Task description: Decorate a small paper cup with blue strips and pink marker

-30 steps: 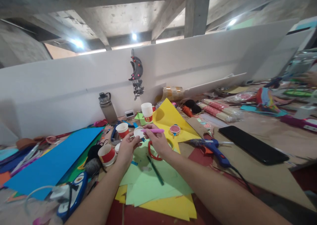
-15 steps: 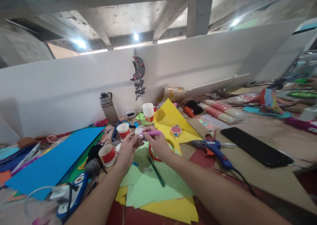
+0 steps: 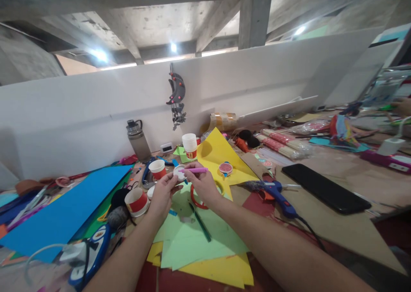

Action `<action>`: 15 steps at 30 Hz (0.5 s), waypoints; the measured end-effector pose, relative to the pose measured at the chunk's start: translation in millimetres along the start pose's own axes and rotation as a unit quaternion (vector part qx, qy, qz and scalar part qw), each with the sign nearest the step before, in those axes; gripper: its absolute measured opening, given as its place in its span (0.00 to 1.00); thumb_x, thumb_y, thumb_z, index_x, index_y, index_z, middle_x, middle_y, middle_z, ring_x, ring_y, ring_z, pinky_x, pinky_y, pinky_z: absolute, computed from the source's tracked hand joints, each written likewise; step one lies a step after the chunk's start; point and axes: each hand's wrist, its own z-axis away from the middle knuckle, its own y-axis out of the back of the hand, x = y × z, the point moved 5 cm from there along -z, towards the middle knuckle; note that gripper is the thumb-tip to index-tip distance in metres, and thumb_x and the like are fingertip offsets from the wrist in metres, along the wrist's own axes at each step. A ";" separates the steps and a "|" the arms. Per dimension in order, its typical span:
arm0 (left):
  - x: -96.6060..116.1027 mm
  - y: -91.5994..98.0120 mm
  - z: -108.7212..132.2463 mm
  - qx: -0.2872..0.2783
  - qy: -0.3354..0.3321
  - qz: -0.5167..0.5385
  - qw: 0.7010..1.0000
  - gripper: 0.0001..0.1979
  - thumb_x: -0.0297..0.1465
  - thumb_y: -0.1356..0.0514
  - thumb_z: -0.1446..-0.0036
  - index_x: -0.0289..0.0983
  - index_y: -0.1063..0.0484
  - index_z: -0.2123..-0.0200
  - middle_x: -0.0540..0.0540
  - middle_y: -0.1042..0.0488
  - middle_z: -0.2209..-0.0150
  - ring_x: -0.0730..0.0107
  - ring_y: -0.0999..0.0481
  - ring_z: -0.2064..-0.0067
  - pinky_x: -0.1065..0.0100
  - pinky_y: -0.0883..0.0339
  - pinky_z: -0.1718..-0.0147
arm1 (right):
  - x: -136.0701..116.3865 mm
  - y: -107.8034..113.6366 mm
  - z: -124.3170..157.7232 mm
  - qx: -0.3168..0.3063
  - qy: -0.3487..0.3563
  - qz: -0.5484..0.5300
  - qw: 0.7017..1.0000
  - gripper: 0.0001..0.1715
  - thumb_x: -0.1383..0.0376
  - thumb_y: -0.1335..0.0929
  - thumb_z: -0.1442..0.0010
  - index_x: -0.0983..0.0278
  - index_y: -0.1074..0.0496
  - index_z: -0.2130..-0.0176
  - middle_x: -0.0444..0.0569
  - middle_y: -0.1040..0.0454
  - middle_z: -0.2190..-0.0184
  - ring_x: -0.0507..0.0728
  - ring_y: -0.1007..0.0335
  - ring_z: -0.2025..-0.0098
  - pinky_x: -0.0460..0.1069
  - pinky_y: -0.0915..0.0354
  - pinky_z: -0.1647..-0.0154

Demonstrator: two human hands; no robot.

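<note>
A small white round disc (image 3: pixel 180 173), which looks like a paper cup base, is pinched at its edge by my left hand (image 3: pixel 164 191). My right hand (image 3: pixel 203 185) grips a pink marker (image 3: pixel 196 170), its tip over the face of the disc. Whether the tip touches, I cannot make out. Below both hands lie light green sheets (image 3: pixel 192 249) with a dark green pen (image 3: pixel 201 224) on them. Beside my right hand is a roll of red tape (image 3: pixel 196 201), partly hidden. Red-and-white paper cups (image 3: pixel 138 201) stand left of my left hand.
A yellow sheet (image 3: pixel 213 148) carries a round decorated piece (image 3: pixel 225 168). To the right lie a blue glue gun (image 3: pixel 280 198) and a black phone (image 3: pixel 326 188). A grey bottle (image 3: pixel 138 141) and blue card (image 3: pixel 70 206) are left. Another person's hand (image 3: pixel 403 107) shows far right.
The disc's face now shows more openly, with the marker tip over it. The whole view has shifted slightly. Another person's hand shows more at the far right.
</note>
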 end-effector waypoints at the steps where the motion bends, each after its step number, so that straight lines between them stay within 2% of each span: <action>1: -0.4 0.2 -0.1 -0.001 0.000 0.000 1.000 0.17 0.37 0.35 0.53 0.33 0.27 0.61 0.43 0.25 0.61 0.69 0.26 0.62 0.69 0.31 0.66 | -1.2 0.1 0.2 0.003 0.001 0.000 1.000 0.12 0.57 0.34 0.45 0.62 0.30 0.64 0.46 0.27 0.67 0.54 0.32 0.66 0.48 0.36 0.66; 9: -2.5 1.3 -1.0 0.004 0.003 -0.013 1.000 0.18 0.37 0.34 0.54 0.34 0.26 0.61 0.42 0.24 0.61 0.68 0.25 0.62 0.71 0.32 0.67 | -8.7 -1.1 2.2 -0.003 0.021 -0.012 1.000 0.11 0.59 0.34 0.44 0.63 0.28 0.62 0.47 0.25 0.64 0.54 0.31 0.63 0.48 0.35 0.63; 15: -3.4 2.2 -0.9 0.013 0.004 -0.023 1.000 0.22 0.37 0.34 0.54 0.34 0.28 0.56 0.40 0.23 0.60 0.66 0.24 0.62 0.70 0.32 0.67 | -2.0 1.7 2.4 0.020 0.010 -0.005 1.000 0.11 0.59 0.33 0.45 0.63 0.30 0.64 0.46 0.26 0.68 0.54 0.31 0.66 0.48 0.35 0.65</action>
